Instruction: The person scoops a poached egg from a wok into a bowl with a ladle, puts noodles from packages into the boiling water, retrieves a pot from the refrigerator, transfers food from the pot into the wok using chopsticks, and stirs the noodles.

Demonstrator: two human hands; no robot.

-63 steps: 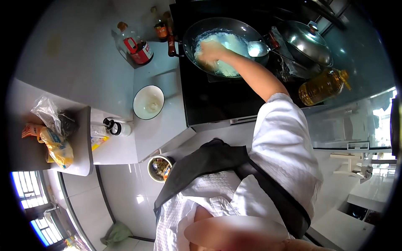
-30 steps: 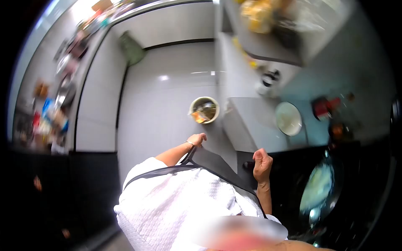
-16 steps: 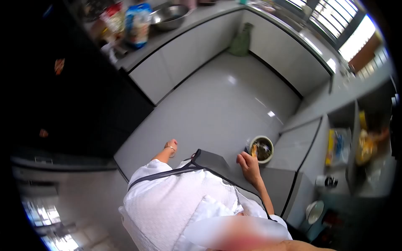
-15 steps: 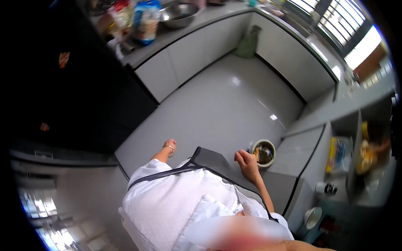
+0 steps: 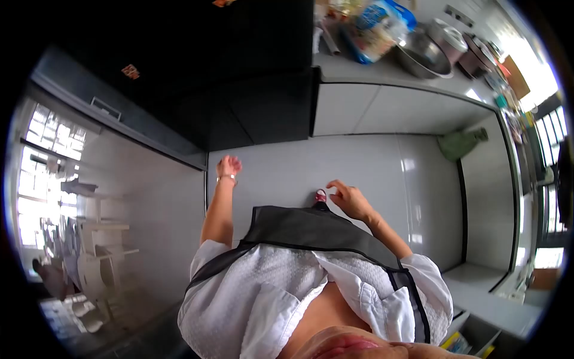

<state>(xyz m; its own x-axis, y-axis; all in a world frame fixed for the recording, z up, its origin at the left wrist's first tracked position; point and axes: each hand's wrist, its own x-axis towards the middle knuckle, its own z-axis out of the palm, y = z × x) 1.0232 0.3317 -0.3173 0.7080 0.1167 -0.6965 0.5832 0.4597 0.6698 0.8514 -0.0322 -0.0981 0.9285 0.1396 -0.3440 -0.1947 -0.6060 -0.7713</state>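
My left hand hangs over the floor, nearest to the dark cabinet, with a bracelet at the wrist. Its fingers are loosely bent and apart, holding nothing. In front of my body on the other side, my right hand is also empty, its fingers slightly curled and its thumb and forefinger apart. Beside those fingertips, lower down, shows a red and white shoe. A grey apron covers my front over a white shirt.
A glossy black cabinet or fridge stands ahead. The counter holds a blue-and-white bag, a steel bowl and pots. A green bag sits on the floor by white cupboards. A doorway opens on the left.
My view and body have turned to the left; the black cabinet is now ahead. The bin near my right hand has left the view. Both hands are still empty.
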